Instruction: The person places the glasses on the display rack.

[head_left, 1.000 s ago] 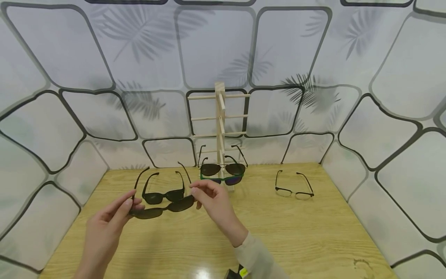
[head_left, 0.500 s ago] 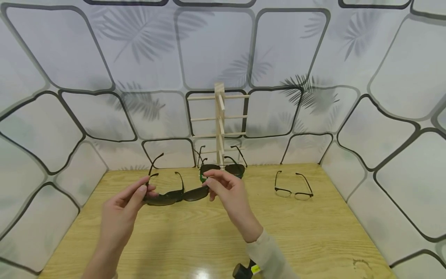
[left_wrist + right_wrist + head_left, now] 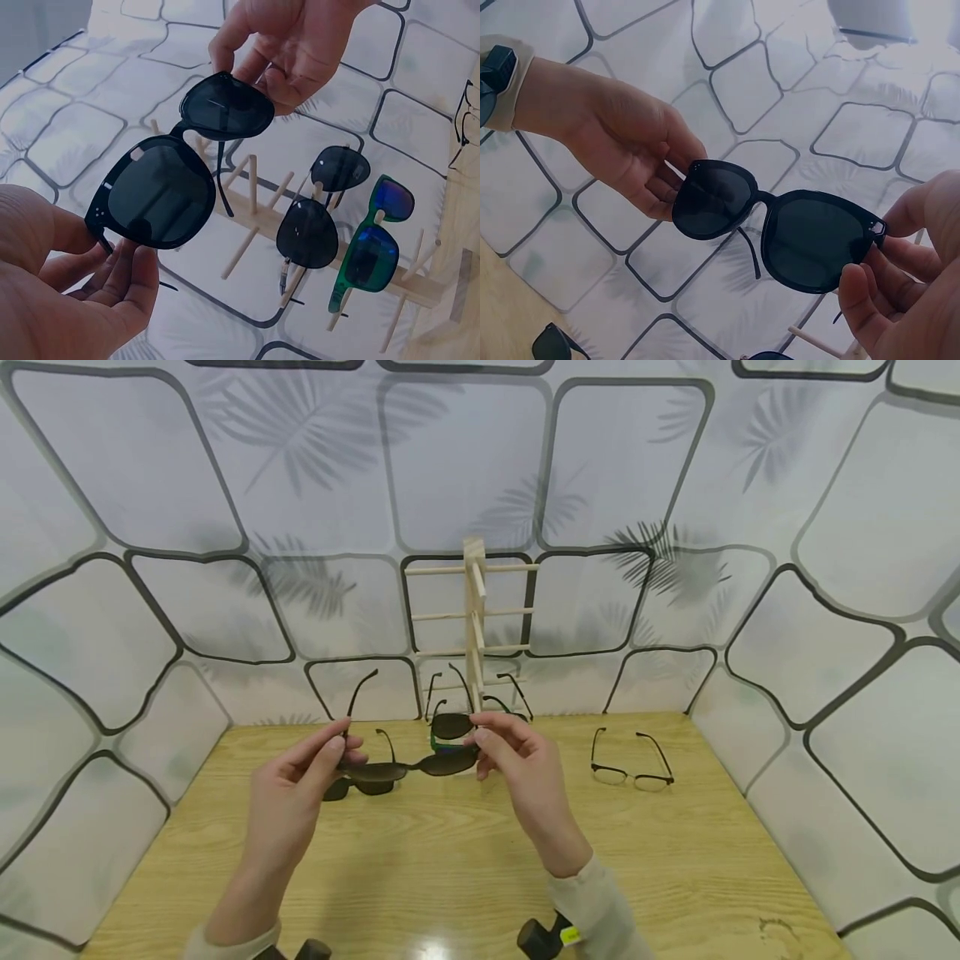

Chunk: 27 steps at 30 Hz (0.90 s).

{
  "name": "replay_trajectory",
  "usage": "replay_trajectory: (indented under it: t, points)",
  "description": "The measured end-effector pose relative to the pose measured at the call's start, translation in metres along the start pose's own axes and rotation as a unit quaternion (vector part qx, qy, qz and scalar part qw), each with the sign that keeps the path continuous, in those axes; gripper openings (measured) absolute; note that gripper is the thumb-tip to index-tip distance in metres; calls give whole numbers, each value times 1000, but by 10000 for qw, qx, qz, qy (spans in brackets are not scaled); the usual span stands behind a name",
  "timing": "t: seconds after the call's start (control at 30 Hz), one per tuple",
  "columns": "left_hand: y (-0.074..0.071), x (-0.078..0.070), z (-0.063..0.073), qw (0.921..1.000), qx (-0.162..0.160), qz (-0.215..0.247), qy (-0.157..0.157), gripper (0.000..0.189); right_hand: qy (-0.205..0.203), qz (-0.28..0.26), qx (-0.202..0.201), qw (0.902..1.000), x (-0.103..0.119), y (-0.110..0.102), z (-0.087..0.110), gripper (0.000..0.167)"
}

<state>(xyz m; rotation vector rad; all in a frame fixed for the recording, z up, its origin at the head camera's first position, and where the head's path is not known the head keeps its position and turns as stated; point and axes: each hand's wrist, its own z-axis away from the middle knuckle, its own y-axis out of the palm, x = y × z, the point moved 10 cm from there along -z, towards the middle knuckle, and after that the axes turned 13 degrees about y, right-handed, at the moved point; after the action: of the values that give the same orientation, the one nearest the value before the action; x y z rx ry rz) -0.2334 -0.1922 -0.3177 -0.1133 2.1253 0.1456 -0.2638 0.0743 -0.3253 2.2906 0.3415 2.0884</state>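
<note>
Both hands hold one pair of black sunglasses (image 3: 408,767) (image 3: 180,165) (image 3: 780,217) in the air, arms unfolded and pointing away from me. My left hand (image 3: 341,747) (image 3: 97,251) pinches its left end by the hinge. My right hand (image 3: 480,737) (image 3: 874,262) pinches the right end. The pair hangs just in front of the foot of a wooden rack (image 3: 472,627). Dark aviator sunglasses (image 3: 450,724) (image 3: 322,202) rest on a low rung, with green-framed sunglasses (image 3: 371,247) beside them, mostly hidden behind my right hand in the head view.
A second pair of black sunglasses (image 3: 360,787) lies on the wooden table (image 3: 675,860) below my left hand. Thin-framed clear eyeglasses (image 3: 630,768) sit to the right. The rack's upper rungs are bare. Patterned walls enclose the table on three sides.
Both hands have carried the held sunglasses up and to the right, from above the other black pair to just in front of the rack. The pair on the table stays put.
</note>
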Motion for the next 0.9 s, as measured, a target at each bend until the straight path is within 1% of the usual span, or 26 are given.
replay_trajectory:
  t: [0.13, 0.37, 0.5, 0.63, 0.8, 0.9]
  points:
    - [8, -1, -3, 9999, 98, -36, 38, 33, 30, -47, -106, 9999, 4, -7, 2, 27]
    - [25, -2, -11, 9994, 200, 261, 134, 30, 120, -68, -363, 9992, 8, -21, 1, 23]
    - [34, -1, -16, 9991, 296, 225, 213, 29, 160, -202, -453, 9986, 9, -28, 0, 21]
    - [42, 3, -19, 9986, 421, 165, 264, 29, 89, -352, -468, 9982, 13, -34, -1, 18]
    - [52, 7, -22, 9976, 625, 75, 302, 31, 57, -460, -548, 9974, 15, -41, -4, 20]
    - [56, 8, -25, 9970, 694, 55, 332, 33, 25, -539, -569, 9969, 16, -44, -6, 23]
